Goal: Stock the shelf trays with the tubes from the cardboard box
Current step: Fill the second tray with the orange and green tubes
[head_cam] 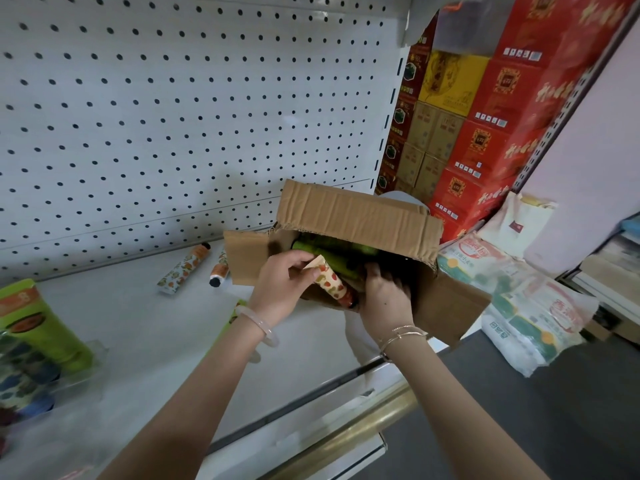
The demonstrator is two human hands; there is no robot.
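An open cardboard box [356, 213] stands on the white shelf [145, 327] at its right end, with green tubes [332, 247] lying inside. My left hand [280, 285] grips a cream tube with red and green fruit print [334, 284] at the box's front edge. My right hand [384, 299] reaches into the box with fingers curled downward; what it touches is hidden. Two printed tubes [183, 268] lie loose on the shelf left of the box. A clear tray [86, 372] at the far left holds upright tubes, a green one [45, 327] among them.
A white pegboard wall [173, 116] backs the shelf. Stacked red and yellow cartons [485, 126] rise to the right behind the box. Printed sacks [519, 299] and a white bag [516, 223] lie on the floor at right. A brass-coloured rail [346, 431] runs along the shelf front.
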